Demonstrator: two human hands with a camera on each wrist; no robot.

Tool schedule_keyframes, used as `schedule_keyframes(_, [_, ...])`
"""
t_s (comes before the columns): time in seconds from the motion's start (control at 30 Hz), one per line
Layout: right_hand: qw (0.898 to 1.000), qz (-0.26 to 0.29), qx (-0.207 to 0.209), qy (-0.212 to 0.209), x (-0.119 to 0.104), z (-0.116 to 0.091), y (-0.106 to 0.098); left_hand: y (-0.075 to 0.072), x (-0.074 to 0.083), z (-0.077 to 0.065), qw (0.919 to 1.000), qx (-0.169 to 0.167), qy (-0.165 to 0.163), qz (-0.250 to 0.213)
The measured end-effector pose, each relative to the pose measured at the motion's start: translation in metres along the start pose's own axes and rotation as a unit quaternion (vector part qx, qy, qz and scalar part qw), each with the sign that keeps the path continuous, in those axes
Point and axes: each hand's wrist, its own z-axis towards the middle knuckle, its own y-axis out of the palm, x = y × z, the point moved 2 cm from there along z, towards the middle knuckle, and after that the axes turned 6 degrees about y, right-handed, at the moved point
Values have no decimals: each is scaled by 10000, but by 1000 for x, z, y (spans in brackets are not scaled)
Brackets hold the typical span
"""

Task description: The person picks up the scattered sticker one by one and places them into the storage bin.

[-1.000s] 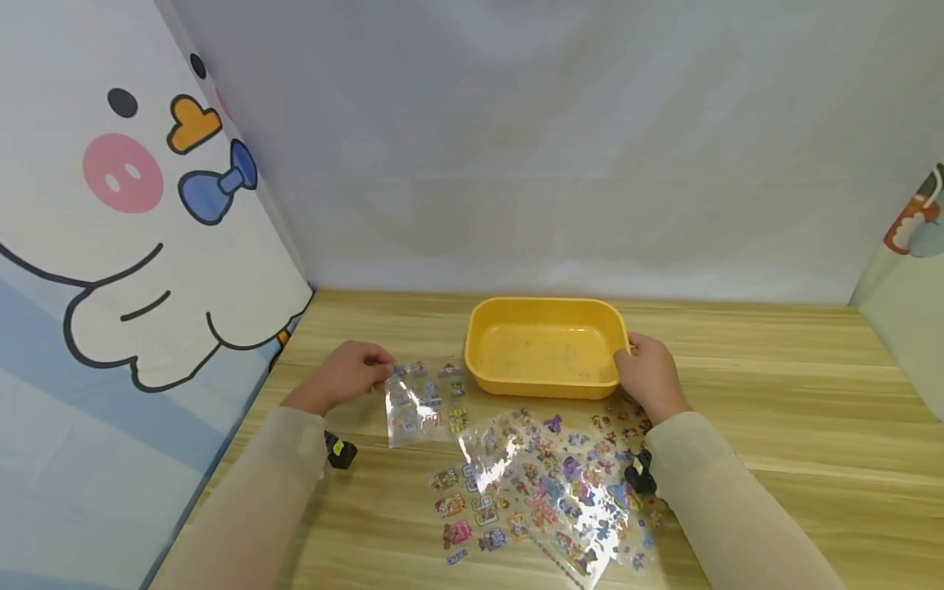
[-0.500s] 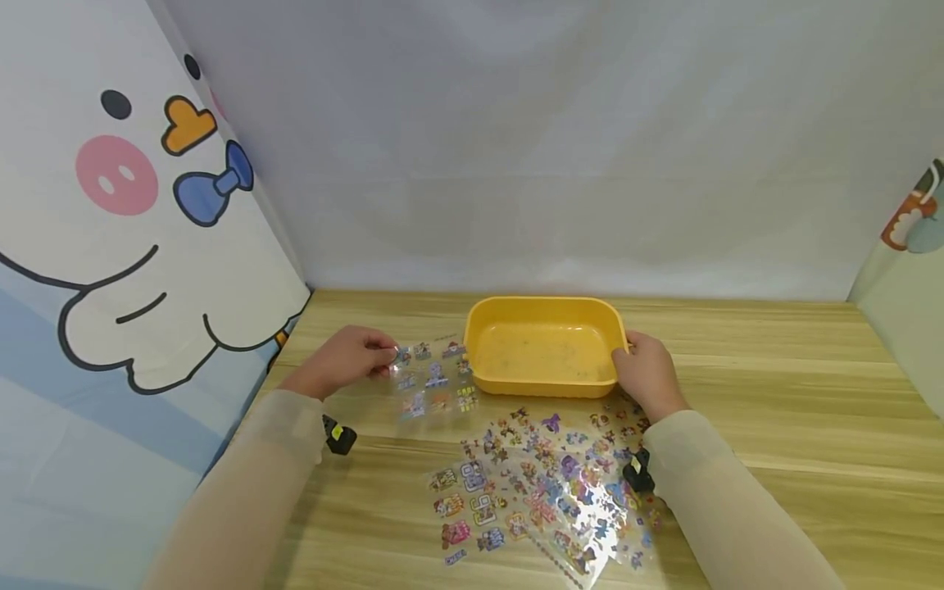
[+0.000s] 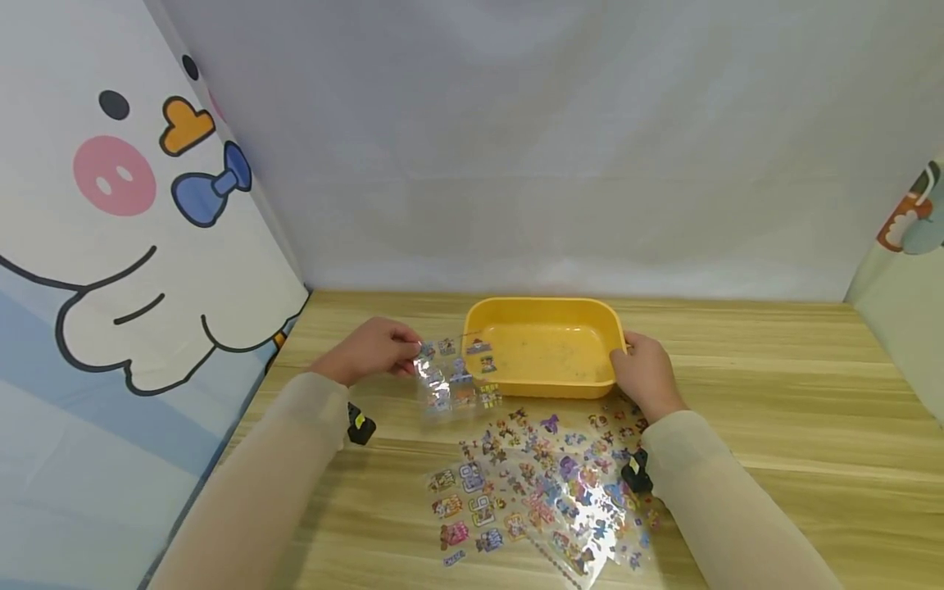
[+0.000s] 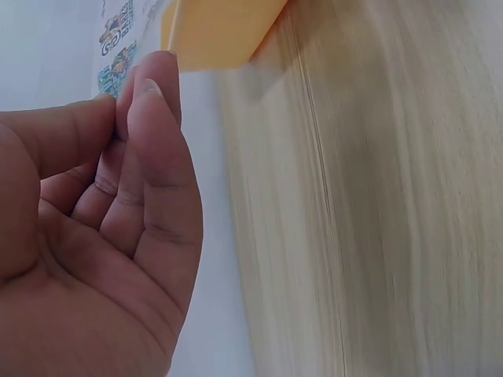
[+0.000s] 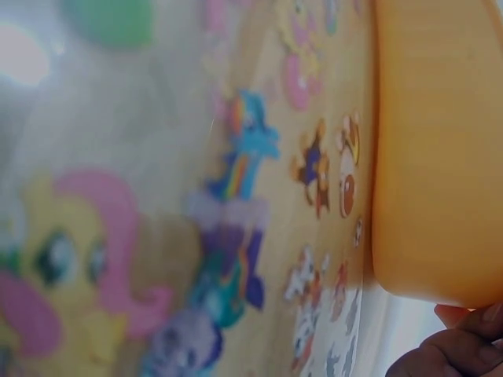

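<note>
My left hand (image 3: 376,351) pinches the upper left corner of a clear sticker sheet (image 3: 459,373) between thumb and fingertips. Raised off the table, the sheet overlaps the left end of a yellow plastic basin (image 3: 546,388) in the head view. In the left wrist view, a printed strip of the sheet (image 4: 118,47) shows beyond the fingertips. My right hand (image 3: 646,373) grips the basin's right end, thumb at the rim; its other fingers are mostly hidden. The right wrist view shows the basin's side (image 5: 440,157) close up, with a few fingers (image 5: 464,349) at its lower corner.
Several more clear sticker sheets (image 3: 542,483) lie overlapping on the wooden table (image 3: 774,434) in front of the basin, under and beside the right wrist. A pale curtain (image 3: 560,164) hangs behind the table, and a cartoon-printed cloth (image 3: 111,287) stands at its left edge.
The left hand has lifted the sticker sheet from the table and carried it right, toward and partly over the basin's left end. The right hand keeps its grip on the basin.
</note>
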Motion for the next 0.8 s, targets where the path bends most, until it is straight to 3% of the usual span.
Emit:
schedule_keyframes(0.2, [9999, -40, 55, -76, 0, -1, 0, 6, 8, 13, 9999, -38, -52, -130])
schedule_keyframes(0.47, [10000, -45, 39, -68, 0, -1, 0, 12, 31, 28, 9976, 95, -90, -681])
schedule_keyframes(0.8, [9998, -119, 77, -146, 0, -1, 0, 23, 61, 44, 9989, -19, 219, -404])
